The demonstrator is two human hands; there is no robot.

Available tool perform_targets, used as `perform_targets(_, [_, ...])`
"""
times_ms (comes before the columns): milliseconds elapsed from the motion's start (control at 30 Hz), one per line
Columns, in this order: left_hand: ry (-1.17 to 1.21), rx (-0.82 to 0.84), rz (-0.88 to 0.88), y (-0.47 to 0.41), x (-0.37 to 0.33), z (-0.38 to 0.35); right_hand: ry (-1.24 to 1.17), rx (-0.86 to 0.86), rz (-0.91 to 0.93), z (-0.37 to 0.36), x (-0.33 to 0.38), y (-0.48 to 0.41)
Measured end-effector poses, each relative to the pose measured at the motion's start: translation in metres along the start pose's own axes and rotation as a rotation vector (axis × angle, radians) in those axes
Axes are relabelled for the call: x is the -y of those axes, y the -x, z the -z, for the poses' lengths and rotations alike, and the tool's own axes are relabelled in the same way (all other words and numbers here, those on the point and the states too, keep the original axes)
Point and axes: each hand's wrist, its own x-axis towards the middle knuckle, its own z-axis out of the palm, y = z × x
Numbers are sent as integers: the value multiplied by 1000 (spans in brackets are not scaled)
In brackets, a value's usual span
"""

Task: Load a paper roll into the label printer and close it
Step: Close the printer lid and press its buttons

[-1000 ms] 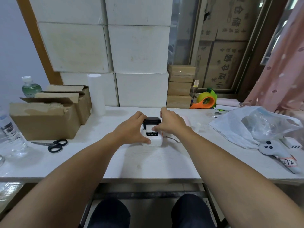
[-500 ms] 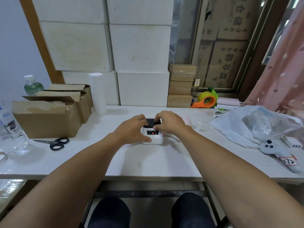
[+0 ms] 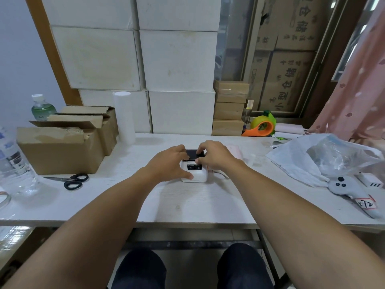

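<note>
The label printer [image 3: 194,172], a small white unit with a black lid [image 3: 193,154], is seen at the centre of the frame, standing on the white counter [image 3: 187,203]. It is enclosed from both sides. The left hand [image 3: 169,163] is wrapped against the printer's left flank, with the thumb laid along the lower front edge and the fingers [image 3: 183,156] curled over the lid's left edge. The right hand [image 3: 216,156] is placed on top from the right, its fingertips bent down onto the lid. Both hands are therefore clenched on the printer, pressing rather than lifting.

The lid appears to lie flat or nearly flat on the body, so the closing step is judged to be at or very near its end. No paper roll can be seen; whether one sits inside cannot be told, since the compartment is hidden by the lid and the hands. If the roll was loaded, only a final press to latch and the release of the hands would be left.

Elsewhere, a tall white cylinder [image 3: 124,115] stands left of centre near open cardboard boxes [image 3: 62,147], scissors [image 3: 71,181] lie at the left, and a plastic bag [image 3: 325,157] is spread at the right. A thin cable [image 3: 221,174] runs from the printer's right side.
</note>
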Motion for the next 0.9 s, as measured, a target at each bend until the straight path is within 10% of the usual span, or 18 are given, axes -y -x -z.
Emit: perform_targets(900, [-25,35,-7,-5,4,-1,-65,9,-4,0,-8,4])
